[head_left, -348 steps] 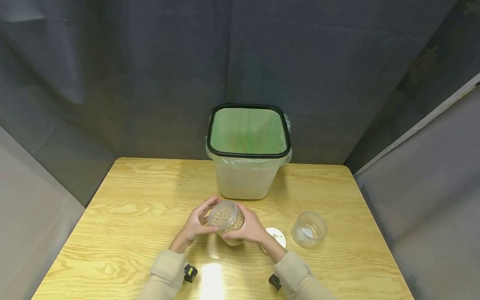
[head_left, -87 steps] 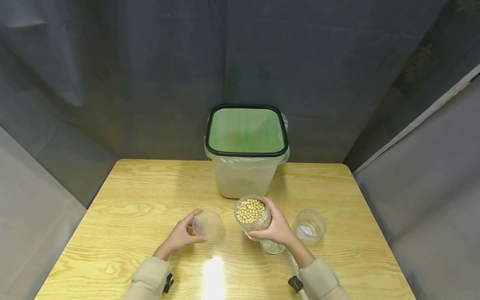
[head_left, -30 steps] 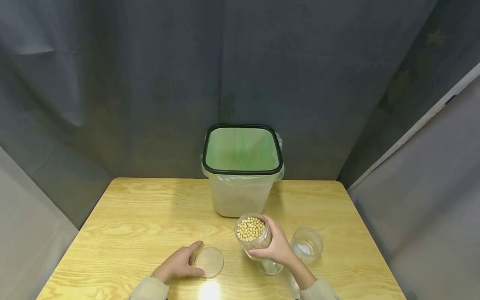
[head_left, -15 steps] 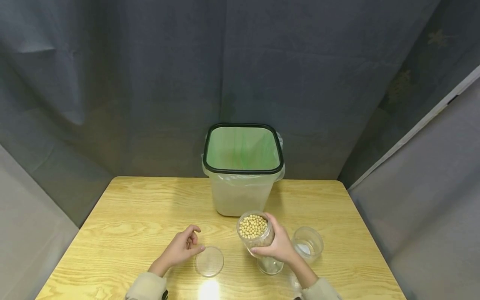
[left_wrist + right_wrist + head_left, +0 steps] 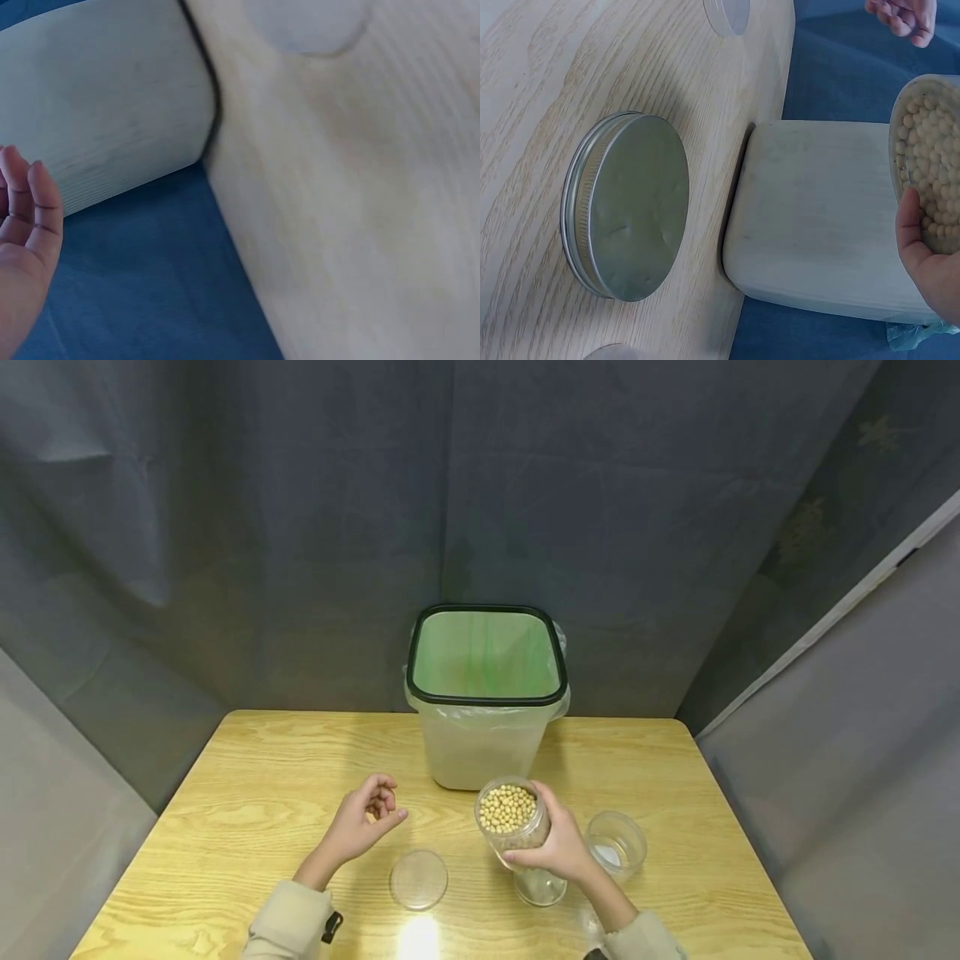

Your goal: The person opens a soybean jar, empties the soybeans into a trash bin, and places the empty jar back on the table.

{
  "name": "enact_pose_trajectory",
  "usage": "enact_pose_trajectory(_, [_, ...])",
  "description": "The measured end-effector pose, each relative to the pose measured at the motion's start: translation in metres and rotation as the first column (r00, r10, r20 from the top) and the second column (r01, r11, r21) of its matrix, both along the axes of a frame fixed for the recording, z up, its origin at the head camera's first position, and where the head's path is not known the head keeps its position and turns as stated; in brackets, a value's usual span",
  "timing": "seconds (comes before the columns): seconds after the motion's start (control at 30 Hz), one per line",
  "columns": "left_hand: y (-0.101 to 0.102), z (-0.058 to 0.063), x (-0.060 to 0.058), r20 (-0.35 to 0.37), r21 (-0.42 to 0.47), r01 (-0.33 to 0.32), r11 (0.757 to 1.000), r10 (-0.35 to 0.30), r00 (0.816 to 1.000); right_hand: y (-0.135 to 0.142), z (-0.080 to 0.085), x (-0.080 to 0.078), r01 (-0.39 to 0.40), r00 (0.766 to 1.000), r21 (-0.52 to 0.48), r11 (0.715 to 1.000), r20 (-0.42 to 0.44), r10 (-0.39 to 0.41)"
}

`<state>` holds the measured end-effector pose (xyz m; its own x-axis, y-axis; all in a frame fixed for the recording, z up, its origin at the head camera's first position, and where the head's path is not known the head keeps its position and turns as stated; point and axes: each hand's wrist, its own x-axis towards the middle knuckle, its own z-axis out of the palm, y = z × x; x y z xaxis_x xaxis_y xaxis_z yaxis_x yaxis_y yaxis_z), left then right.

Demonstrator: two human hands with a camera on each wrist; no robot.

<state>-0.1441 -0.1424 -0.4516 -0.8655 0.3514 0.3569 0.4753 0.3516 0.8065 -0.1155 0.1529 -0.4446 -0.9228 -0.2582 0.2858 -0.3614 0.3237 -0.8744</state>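
Note:
My right hand (image 5: 558, 845) grips a clear jar (image 5: 527, 838) full of pale round beans (image 5: 506, 808). The jar is uncovered and tilted a little, held above the table in front of the bin. My left hand (image 5: 357, 825) is raised at the left with loosely bent fingers and nothing in them. Below it on the table lies a clear round lid (image 5: 418, 881). Under the jar and my right wrist sits a metal-rimmed lid (image 5: 634, 214), flat on the wood.
Behind the jar stands a whitish bin (image 5: 480, 752) with a black rim and a green-tinted liner. A clear round tub (image 5: 617, 845) with something white at its bottom is on the right. Dark cloth (image 5: 300, 527) hangs behind the wooden table (image 5: 262, 810).
Earlier both hands held the covered jar. My left hand has taken off the clear lid, laid it on the table, let go and moved up and away. My right hand keeps the jar.

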Motion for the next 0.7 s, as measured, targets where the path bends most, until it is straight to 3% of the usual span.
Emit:
enact_pose_trajectory(0.43, [0.007, 0.032, -0.020, -0.017, 0.154, -0.107, 0.982, 0.111, 0.994, 0.001, -0.001, -0.002, -0.014, 1.000, 0.002, 1.000, -0.026, 0.014])
enact_pose_trajectory(0.7, [0.012, 0.055, -0.037, -0.054, 0.168, -0.134, 0.977, 0.145, 0.988, 0.002, -0.001, -0.002, -0.014, 1.000, 0.004, 1.000, -0.022, 0.014])
